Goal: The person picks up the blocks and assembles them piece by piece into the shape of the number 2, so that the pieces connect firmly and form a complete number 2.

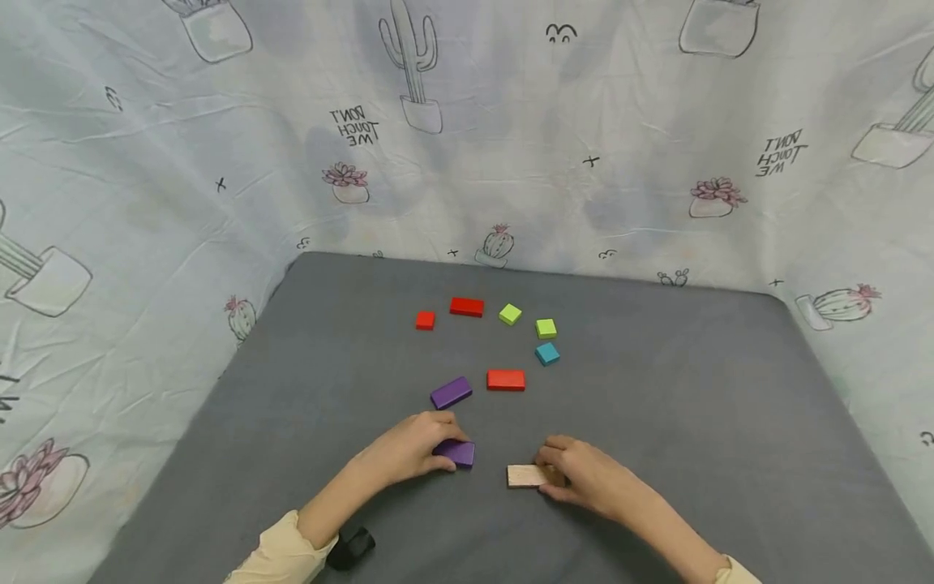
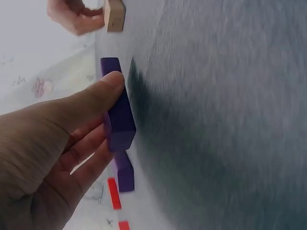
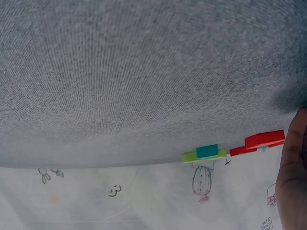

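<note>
My left hand (image 1: 419, 444) pinches a purple block (image 1: 456, 453) between thumb and fingers, close over the grey table. In the left wrist view the thumb lies along one face of that purple block (image 2: 120, 117), with the fingers behind it. To the right, my right hand (image 1: 584, 474) grips the right end of a plain wooden block (image 1: 521, 476), whose left end points toward the purple one. A second purple block (image 1: 452, 392) lies just beyond the left hand, turned at a slant. Only the edge of the right hand (image 3: 292, 172) shows in the right wrist view; its block is hidden there.
Beyond the hands lie a red block (image 1: 506, 380), a blue block (image 1: 547, 354), two lime green blocks (image 1: 546, 328), another long red block (image 1: 467, 307) and a small red one (image 1: 426, 320). A black object (image 1: 352, 549) sits beside the left sleeve. Printed cloth (image 1: 511, 162) hangs behind the table.
</note>
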A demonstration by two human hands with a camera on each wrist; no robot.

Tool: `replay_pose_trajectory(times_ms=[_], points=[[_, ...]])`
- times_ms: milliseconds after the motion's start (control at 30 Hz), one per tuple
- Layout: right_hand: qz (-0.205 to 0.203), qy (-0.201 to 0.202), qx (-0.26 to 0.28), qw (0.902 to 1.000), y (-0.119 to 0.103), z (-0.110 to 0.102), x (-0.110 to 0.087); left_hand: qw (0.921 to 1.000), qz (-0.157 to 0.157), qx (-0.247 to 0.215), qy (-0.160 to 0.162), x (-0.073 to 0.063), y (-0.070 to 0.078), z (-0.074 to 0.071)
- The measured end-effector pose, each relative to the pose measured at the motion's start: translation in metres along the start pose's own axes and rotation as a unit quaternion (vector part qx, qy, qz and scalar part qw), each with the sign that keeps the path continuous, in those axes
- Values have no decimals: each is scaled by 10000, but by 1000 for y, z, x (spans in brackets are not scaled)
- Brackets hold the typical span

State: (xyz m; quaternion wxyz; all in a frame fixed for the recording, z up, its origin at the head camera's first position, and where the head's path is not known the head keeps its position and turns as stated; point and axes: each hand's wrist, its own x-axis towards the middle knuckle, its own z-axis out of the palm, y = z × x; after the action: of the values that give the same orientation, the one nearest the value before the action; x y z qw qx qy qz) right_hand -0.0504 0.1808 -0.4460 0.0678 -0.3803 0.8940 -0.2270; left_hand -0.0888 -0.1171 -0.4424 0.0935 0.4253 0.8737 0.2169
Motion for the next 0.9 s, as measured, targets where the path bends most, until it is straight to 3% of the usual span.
replay_pose_trajectory(times_ms=[400,700,900], points=[[22,58,200,9998,5,-8,-1,9992,-194,-247,-239,-7,-5,-2],[5,119,280,9995,7,-11,-1,9996,249,-107,-19,-1,-7,-1],[93,91,374,9992,9,-20,2,9990,-5,-447,-99,0,-6,-2]])
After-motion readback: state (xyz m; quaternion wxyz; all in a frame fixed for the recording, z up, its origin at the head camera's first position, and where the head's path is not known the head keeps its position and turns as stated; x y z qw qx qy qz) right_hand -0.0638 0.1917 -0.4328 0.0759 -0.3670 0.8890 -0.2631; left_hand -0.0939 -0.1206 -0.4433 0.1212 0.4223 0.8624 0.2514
